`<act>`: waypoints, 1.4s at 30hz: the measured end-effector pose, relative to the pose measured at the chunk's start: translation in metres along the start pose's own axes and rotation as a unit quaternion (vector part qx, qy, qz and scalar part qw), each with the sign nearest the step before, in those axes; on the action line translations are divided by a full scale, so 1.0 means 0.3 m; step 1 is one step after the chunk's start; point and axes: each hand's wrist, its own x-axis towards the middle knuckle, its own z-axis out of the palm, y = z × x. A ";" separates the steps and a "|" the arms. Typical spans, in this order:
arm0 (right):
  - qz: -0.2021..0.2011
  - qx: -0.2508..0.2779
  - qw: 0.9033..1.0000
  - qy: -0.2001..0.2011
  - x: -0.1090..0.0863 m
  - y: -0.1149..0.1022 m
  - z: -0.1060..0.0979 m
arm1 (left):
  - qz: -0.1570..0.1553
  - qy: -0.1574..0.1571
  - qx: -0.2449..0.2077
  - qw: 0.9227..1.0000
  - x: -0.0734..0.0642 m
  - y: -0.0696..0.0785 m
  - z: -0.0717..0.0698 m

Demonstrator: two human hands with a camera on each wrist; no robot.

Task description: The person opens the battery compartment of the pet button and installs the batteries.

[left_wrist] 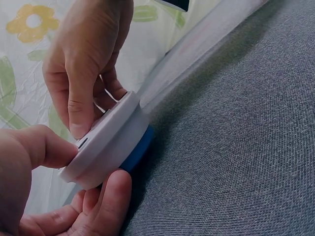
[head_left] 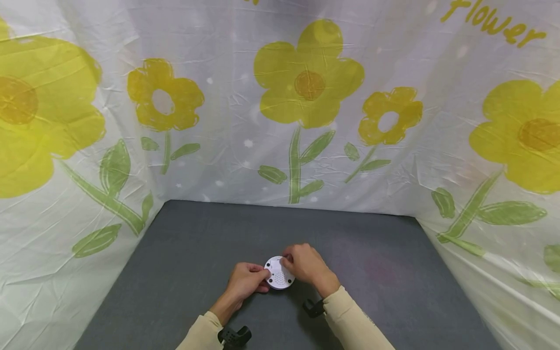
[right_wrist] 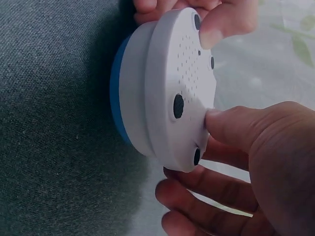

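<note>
A round white device (head_left: pixel 278 278) with a blue underside lies over the grey surface, its dotted face up. That face (right_wrist: pixel 184 81) has small holes and black round foot pads near its rim. My left hand (head_left: pixel 246 281) grips the device's left edge, thumb on the face and fingers beneath the side, as the left wrist view shows. From the right, my right hand (head_left: pixel 307 265) holds the far right edge. Its thumb (right_wrist: pixel 231 123) presses on the face near the rim, while the other fingers curl about the edge. The blue part (left_wrist: pixel 138 150) is partly hidden by the white body.
A dark grey table surface (head_left: pixel 210 233) spreads around the hands. White curtains (head_left: pixel 227 160) printed with yellow flowers rise along its back and both sides. Each wrist carries a black band (head_left: pixel 235 336) below a cream sleeve (head_left: pixel 356 321).
</note>
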 end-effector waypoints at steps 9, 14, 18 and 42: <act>0.029 0.011 1.000 -0.005 0.002 -0.003 0.007 | 0.000 -0.004 0.000 1.000 0.000 0.002 -0.001; 0.033 0.010 0.999 -0.003 0.003 -0.006 0.007 | 0.000 -0.004 -0.002 1.000 -0.002 0.002 -0.001; 0.034 0.008 0.999 -0.001 0.003 -0.004 0.009 | 0.000 0.000 0.000 1.000 -0.003 0.005 0.000; 0.020 0.059 0.998 -0.030 -0.072 0.104 -0.051 | 0.003 0.007 0.002 1.000 -0.006 0.002 0.004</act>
